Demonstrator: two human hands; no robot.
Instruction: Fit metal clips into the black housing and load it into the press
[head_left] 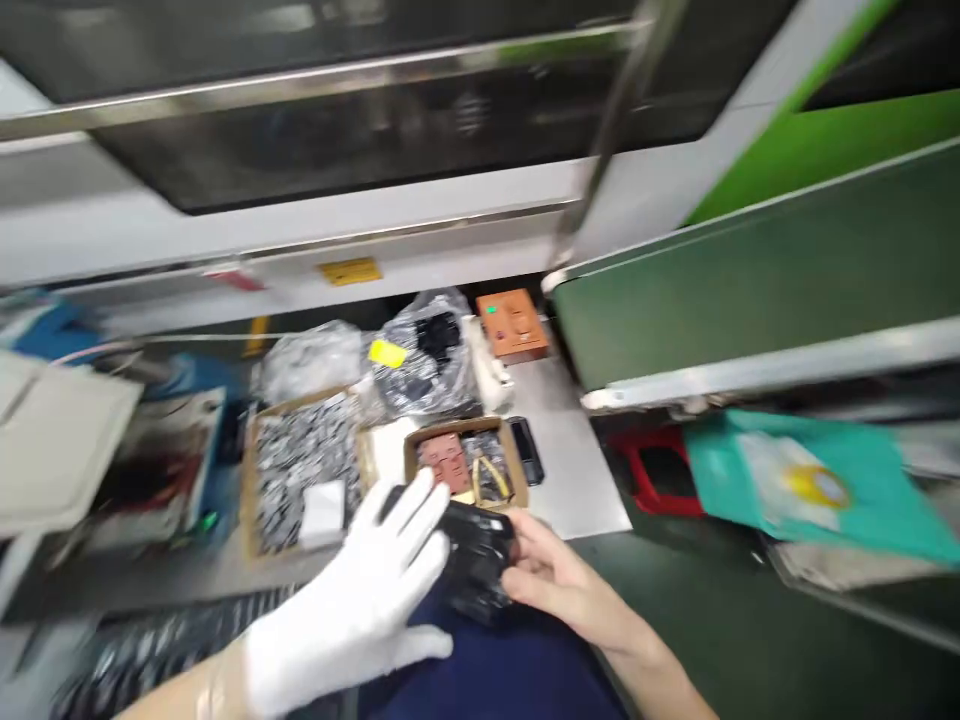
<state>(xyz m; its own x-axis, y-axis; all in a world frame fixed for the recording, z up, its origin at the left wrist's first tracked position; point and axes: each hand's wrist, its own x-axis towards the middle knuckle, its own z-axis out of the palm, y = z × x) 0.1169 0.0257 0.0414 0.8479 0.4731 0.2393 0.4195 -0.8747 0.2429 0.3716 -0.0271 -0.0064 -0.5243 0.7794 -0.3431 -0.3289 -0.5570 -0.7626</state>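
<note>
We held a black plastic part between our two hands, low over our lap and just in front of the worktop. Our left hand, in a white glove, lay over the part's left end with its fingers spread and stretched forward, the fingertips resting on the top of the part rather than curled round it. Our right hand, bare, came in from the right and gripped the part's right end, thumb on top and fingers tucked under, so this hand was closed on it. The part lay between the hands, its long side running roughly left to right, though the blur kept us from making out its shape in any detail. Both hands touched it; the right one had the firmer hold, while the left only covered it.

Just beyond the part, on the worktop, stood a small cardboard box with a reddish piece and some small bits inside. To its left was a larger cardboard box full of grey pieces, with a white slip lying on them. Behind both were clear plastic bags of dark parts, one carrying a yellow label, and an orange block further back. A green conveyor ran off to the right.
</note>
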